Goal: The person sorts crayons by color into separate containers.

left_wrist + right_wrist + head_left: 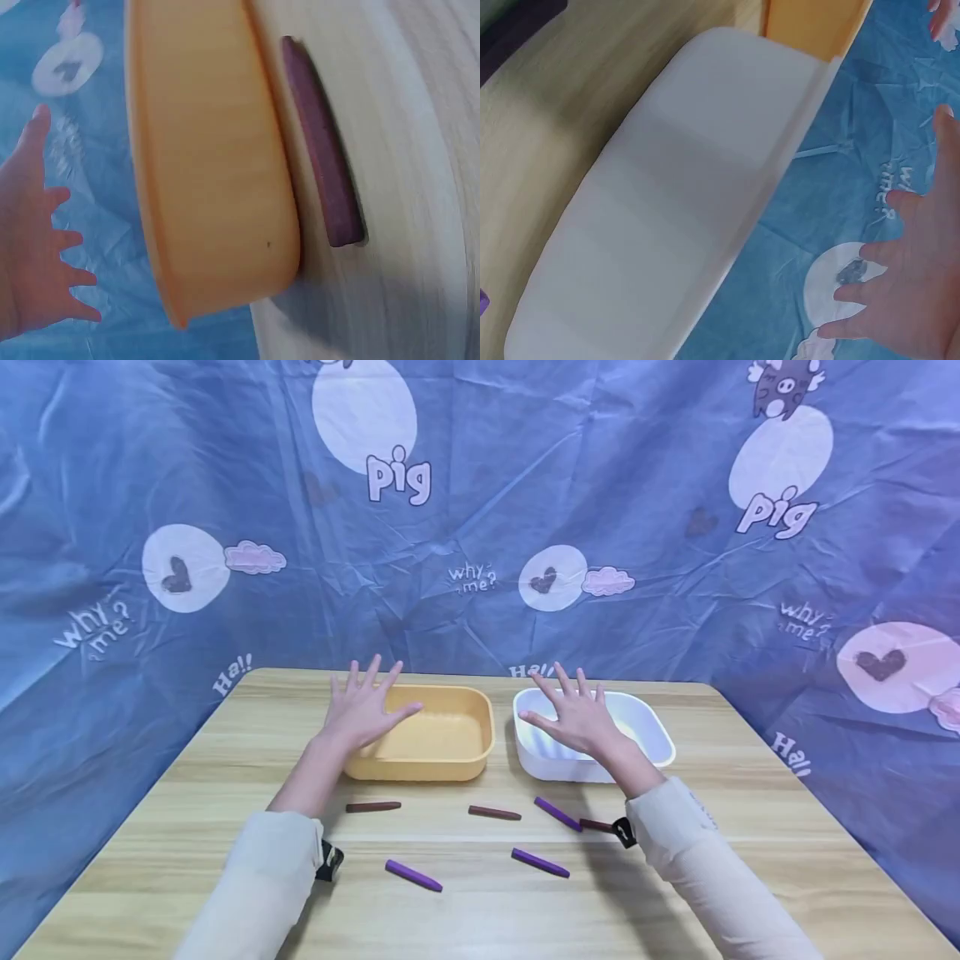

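Note:
My left hand (362, 712) hovers with fingers spread over the left side of a yellow plastic tray (420, 770). Spread the same way, my right hand (576, 718) is above a white plastic tray (558, 767). Neither hand holds anything. In front of the trays lie crayon-like sticks: a brown crayon (373, 807) at the left, a second brown crayon (493, 812) near the middle, and a third brown crayon (596, 825) partly hidden by the right wrist strap. A purple crayon (558, 814) touches or nearly touches that third one. Two more purple crayons (413, 875) lie nearer me.
The wooden table (247, 743) ends just behind the trays. A blue printed cloth (480, 510) hangs behind it and along both sides. A black strap (328, 861) is on the left wrist, and a similar strap (624, 832) on the right.

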Available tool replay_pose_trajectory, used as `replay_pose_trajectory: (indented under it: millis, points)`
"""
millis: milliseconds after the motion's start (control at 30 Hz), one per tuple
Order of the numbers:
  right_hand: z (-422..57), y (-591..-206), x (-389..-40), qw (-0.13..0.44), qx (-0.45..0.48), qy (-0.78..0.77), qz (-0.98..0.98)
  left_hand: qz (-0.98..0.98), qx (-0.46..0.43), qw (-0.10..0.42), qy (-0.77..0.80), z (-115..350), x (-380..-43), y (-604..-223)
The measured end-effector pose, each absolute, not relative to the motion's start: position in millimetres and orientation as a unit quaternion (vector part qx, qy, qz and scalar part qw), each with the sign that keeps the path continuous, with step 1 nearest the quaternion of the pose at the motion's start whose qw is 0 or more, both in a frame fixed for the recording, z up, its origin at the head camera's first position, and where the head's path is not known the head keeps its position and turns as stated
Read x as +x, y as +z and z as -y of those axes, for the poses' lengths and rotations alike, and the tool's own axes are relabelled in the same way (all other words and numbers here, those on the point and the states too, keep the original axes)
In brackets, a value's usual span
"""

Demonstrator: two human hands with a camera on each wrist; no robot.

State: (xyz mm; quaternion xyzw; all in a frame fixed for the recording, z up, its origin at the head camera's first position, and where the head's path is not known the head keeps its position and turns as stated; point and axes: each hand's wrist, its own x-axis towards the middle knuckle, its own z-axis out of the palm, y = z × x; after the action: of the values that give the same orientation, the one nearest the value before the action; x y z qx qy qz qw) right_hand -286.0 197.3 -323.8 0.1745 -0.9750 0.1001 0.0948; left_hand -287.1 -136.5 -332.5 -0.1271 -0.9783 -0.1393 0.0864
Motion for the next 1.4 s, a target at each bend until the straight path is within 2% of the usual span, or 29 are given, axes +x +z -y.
replay_pose_trajectory:
  millis: [433,533,700,967,1400]
  points:
    - [-172,-315,-264,0.094,0.207,0.096,0.969,0.902,-0.079,0.092,-0.415,190,-275,-339]
    - [-162,-313,-257,0.102,0.222,0.099,0.965,0.894,-0.056,0.06,-0.441,201,-269,-341]
    - [-144,-313,-247,0.095,0.245,0.095,0.96,0.851,-0.033,-0.02,-0.524,214,-262,-350]
    - [-118,-313,-234,0.082,0.283,0.108,0.949,0.765,-0.061,-0.106,-0.632,221,-262,-366]
    - [-74,-322,-223,0.057,0.372,0.1,0.921,0.741,-0.078,-0.104,-0.658,223,-264,-375]
